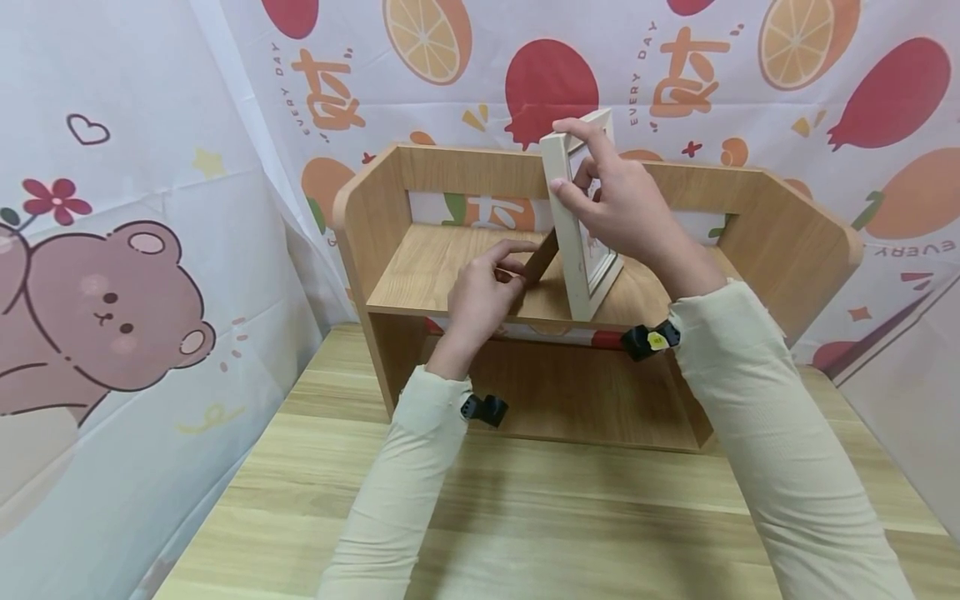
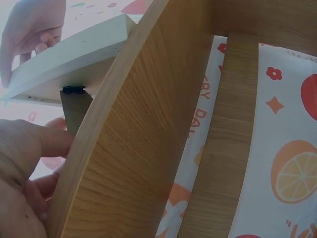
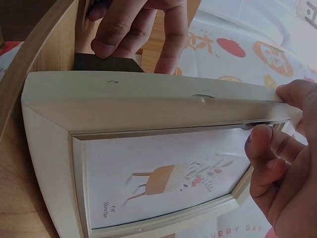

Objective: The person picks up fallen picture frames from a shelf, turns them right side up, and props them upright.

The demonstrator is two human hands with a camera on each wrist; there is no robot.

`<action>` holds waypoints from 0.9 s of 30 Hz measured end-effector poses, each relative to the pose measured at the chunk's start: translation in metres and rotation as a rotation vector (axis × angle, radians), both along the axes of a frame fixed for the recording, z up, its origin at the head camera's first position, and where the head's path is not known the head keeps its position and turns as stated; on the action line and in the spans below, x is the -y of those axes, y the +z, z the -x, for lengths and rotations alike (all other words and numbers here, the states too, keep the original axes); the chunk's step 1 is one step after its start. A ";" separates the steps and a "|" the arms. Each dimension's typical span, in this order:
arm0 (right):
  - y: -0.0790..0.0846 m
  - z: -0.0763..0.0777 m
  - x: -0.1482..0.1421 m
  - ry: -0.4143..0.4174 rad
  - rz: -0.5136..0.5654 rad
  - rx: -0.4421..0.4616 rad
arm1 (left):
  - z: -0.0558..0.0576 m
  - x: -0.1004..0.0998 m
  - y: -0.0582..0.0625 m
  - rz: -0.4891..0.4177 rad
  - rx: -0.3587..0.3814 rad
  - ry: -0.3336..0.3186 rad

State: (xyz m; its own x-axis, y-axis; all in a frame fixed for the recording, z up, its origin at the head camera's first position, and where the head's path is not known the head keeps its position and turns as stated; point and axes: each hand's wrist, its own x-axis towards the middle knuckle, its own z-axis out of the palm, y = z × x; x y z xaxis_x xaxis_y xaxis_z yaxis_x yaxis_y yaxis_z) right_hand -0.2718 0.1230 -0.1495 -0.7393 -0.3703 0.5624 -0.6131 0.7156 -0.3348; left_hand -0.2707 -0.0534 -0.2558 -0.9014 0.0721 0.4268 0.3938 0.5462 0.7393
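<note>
Picture frame [image 1: 575, 246], at upper centre: your right hand [image 1: 621, 196] grips it, your left hand [image 1: 482, 292] pinches its stand [image 1: 542, 258]. Probably you position it; next calls for steady balance.

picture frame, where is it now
In the head view, the picture frame is right of centre, on the shelf's upper board, held by the right grip.

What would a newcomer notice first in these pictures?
Probably the cream picture frame on the wooden shelf's upper board, its top gripped by the right hand and its dark back stand by the left hand. Next come the large cartoon bear at far left and the orange slices on the cloth behind the shelf.
</note>
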 end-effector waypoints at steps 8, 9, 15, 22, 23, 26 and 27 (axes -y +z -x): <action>-0.001 0.001 0.002 -0.036 -0.018 -0.033 | 0.000 -0.004 -0.002 0.063 -0.031 0.067; -0.001 0.002 0.002 -0.038 -0.019 -0.036 | 0.000 -0.005 -0.002 0.070 -0.036 0.077; -0.001 0.002 0.004 -0.055 -0.022 -0.032 | 0.000 -0.007 -0.002 0.098 -0.074 0.131; 0.001 0.001 0.007 -0.070 -0.032 -0.047 | 0.001 -0.007 -0.002 0.099 -0.080 0.155; 0.001 0.001 0.007 -0.074 -0.033 -0.044 | 0.001 -0.007 -0.002 0.096 -0.080 0.154; 0.001 0.001 0.008 -0.079 -0.033 -0.036 | 0.002 -0.008 -0.002 0.088 -0.077 0.149; 0.001 0.001 0.008 -0.080 -0.032 -0.033 | 0.002 -0.008 -0.002 0.086 -0.073 0.149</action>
State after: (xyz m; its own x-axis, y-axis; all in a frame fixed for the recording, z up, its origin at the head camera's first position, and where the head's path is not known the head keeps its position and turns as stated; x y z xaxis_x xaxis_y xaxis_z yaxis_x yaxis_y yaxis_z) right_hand -0.2728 0.1151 -0.1483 -0.7482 -0.3290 0.5761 -0.5640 0.7727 -0.2913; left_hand -0.2729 -0.0457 -0.2581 -0.8716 -0.0209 0.4899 0.3549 0.6625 0.6597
